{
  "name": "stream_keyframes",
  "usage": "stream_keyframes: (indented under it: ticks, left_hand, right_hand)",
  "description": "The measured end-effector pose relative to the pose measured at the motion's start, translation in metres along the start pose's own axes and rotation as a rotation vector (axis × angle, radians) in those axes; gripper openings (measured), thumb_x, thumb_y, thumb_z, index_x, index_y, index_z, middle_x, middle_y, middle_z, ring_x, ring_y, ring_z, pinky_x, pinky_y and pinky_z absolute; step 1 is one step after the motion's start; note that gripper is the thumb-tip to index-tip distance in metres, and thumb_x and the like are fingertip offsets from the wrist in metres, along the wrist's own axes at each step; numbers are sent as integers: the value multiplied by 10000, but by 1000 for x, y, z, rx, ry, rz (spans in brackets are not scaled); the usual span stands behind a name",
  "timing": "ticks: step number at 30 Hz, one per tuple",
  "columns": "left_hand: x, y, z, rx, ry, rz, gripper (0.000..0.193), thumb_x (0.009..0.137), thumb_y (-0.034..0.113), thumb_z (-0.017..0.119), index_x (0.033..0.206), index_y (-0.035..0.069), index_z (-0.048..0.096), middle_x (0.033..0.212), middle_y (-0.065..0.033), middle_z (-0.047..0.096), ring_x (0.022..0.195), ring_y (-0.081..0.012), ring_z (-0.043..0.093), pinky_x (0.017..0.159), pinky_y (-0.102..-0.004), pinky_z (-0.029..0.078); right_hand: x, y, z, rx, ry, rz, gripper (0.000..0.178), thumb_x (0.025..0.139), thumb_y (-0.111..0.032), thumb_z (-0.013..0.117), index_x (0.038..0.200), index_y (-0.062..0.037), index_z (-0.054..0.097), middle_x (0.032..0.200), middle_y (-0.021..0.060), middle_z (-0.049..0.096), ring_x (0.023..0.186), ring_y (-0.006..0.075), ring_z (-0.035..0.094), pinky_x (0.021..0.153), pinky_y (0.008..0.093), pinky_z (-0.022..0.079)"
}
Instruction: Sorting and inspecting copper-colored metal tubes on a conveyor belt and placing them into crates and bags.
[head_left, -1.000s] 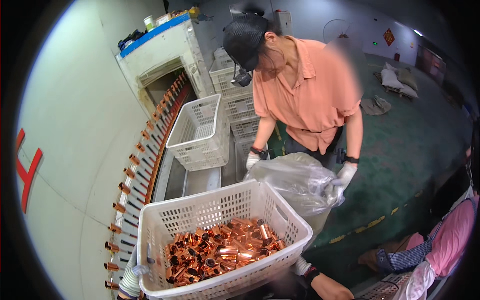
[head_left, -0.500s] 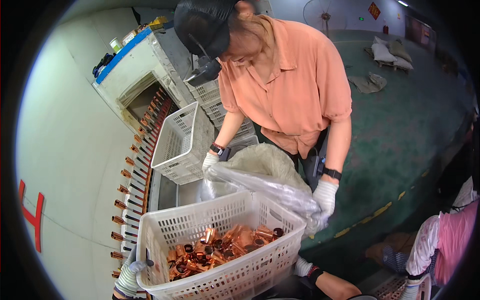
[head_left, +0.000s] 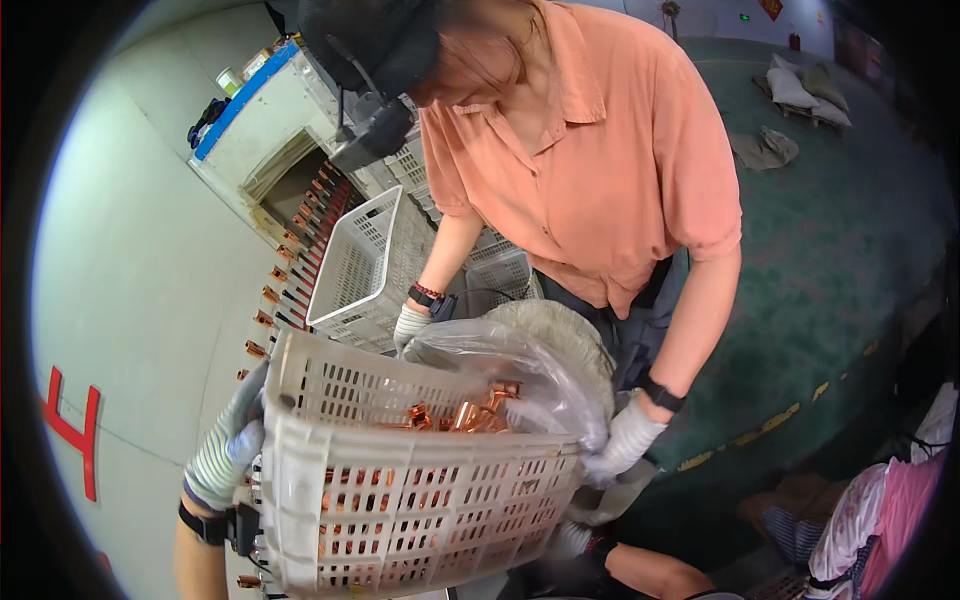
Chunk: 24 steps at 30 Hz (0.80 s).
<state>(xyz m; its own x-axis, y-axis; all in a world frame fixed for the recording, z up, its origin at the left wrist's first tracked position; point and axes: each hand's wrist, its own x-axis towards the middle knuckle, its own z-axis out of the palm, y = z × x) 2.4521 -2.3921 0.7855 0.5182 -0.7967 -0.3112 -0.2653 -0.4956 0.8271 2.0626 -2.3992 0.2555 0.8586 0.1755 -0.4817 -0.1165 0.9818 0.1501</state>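
A white slotted plastic crate [head_left: 430, 510] is tilted, its near side raised and its far rim lowered. Shiny copper pipe fittings [head_left: 465, 415] lie inside, gathered toward the far side. My left hand [head_left: 228, 450], in a striped glove, is closed on the crate's left end. My gloved right hand [head_left: 573, 540] is at the crate's lower right, holding it from below; its fingers are mostly hidden. Against the far rim is a woven sack [head_left: 560, 330] with a clear plastic liner [head_left: 540, 370]. A co-worker's gloved hands [head_left: 625, 440] hold its mouth open.
Facing me, a co-worker in an orange shirt [head_left: 590, 170] bends over the sack. Another white crate [head_left: 365, 265] stands behind, beside a conveyor row of copper fittings on pegs [head_left: 270, 295]. A pale wall [head_left: 150, 300] runs along the left. Someone in pink [head_left: 900, 510] is at lower right.
The crate has tipped away from me, its near side rising. The fittings have slid toward the far rim and the sack's mouth. My left hand has risen with the crate's end.
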Motion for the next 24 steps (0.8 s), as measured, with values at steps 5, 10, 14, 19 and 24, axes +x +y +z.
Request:
stream_keyframes:
  ticks: [5,10,14,19,24]
  left_hand:
    - [41,53,24,162,-169,-31,1096,764,534,779,1524,-28,223,1474,-163,413,1382,-257,365,1158,-383,255]
    - [81,113,50,328,-308,-83,1012,802,500,765,1519,-11,265,1504,-135,404,1404,-229,346,1168,-372,239]
    - [105,131,62,494,-394,-26,920,882,517,673,1520,-8,267,1501,-123,406,1395,-213,352,1162,-351,247]
    - [127,148,71,646,-464,6,908,890,559,638,1514,-2,290,1503,-122,404,1397,-217,348,1153,-352,271]
    - [149,165,79,791,-482,57,853,912,568,601,1498,11,331,1473,-136,444,1372,-221,390,1150,-354,299]
  right_hand:
    - [-11,17,-15,36,1,-29,749,940,-655,392,1455,-112,405,1441,114,491,1280,310,493,1070,494,413]
    - [-26,20,-19,82,9,-75,750,939,-654,392,1457,-112,402,1443,114,488,1281,311,492,1071,495,413]
    - [-31,28,-20,115,18,-126,751,939,-654,392,1458,-112,400,1444,113,487,1282,312,491,1072,495,413]
    - [-29,32,-13,136,3,-180,752,939,-654,392,1460,-112,397,1446,113,484,1283,313,490,1072,496,414]
    - [-31,41,-6,162,18,-237,753,939,-654,392,1462,-112,394,1448,113,482,1284,314,489,1073,496,414]
